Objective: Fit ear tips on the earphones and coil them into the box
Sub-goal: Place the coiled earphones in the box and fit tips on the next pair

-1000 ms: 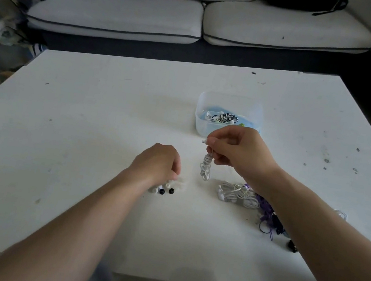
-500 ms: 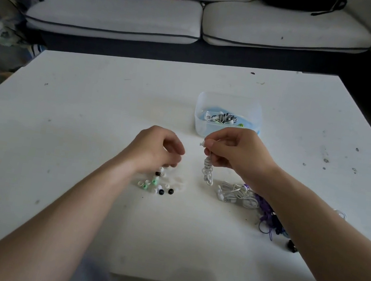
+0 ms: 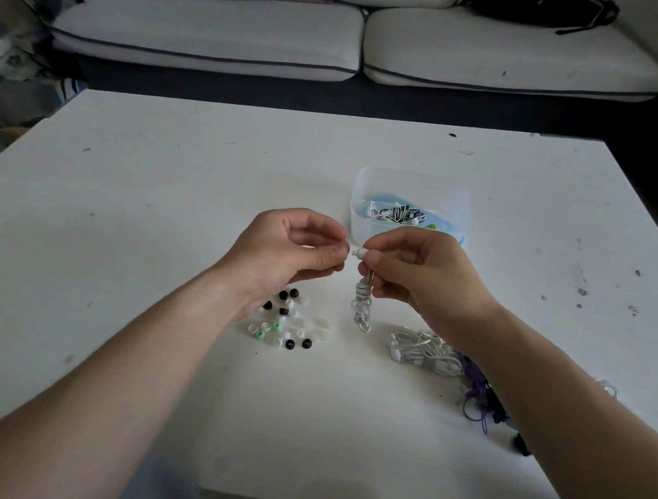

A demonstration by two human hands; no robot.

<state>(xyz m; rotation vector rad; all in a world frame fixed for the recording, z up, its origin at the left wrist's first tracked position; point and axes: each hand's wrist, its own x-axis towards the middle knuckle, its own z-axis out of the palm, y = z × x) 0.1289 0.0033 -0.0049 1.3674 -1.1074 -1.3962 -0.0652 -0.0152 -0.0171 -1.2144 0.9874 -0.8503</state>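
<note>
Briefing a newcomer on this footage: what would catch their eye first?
Both hands meet mid-table: the right hand pinches a white earphone, its bundled cable dangling, and the left hand pinches what seems a small pale ear tip at its end. Black, white and green ear tips lie scattered on the white table under the left wrist; a clear plastic box stands behind the hands.

Both arms are bare and reach in over the near edge of the table (image 3: 148, 188), the left forearm (image 3: 106, 387) and right forearm (image 3: 550, 415) angling toward each other. The hands are raised above the table's middle, knuckles up, almost touching. The left hand (image 3: 288, 252) has its fingers curled, with thumb and forefinger pinching a small white ear tip (image 3: 347, 248). The right hand (image 3: 421, 280) faces it, fingers curled, pinching an earphone (image 3: 361, 253) at its tip.
</note>
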